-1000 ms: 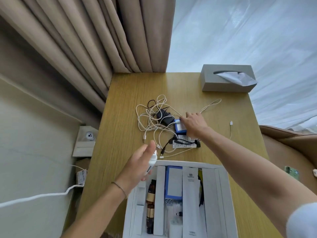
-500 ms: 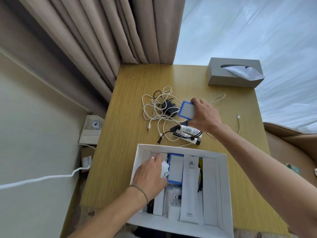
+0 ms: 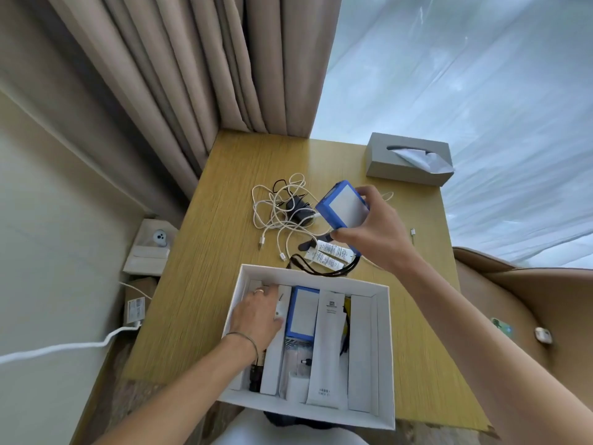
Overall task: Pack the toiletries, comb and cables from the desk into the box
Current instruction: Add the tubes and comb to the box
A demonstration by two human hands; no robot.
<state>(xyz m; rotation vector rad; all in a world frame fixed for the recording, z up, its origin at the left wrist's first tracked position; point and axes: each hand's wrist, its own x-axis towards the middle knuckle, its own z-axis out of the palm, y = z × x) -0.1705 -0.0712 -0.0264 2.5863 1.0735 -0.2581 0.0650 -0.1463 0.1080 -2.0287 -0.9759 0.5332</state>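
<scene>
Cardboard everywhere in the head view: a white rectangular box (image 3: 383, 354) with stiff walls sits at the near edge of the wood-grain desk (image 3: 211, 252), already lined with slim white cartons and a blue-edged carton (image 3: 301, 313). The left hand (image 3: 256, 314) reaches palm-down into the box's far-left corner, fingers curled round a small white item (image 3: 278, 308). The right hand (image 3: 372, 232) hovers above the desk, thumb and fingers clamped on a tilted blue-rimmed packet (image 3: 341, 207). Beneath it lie tangled white cables (image 3: 272, 216), a black charger (image 3: 300, 210) and two small printed tubes (image 3: 327, 255). A grey tissue box (image 3: 407, 160) stands far right.
</scene>
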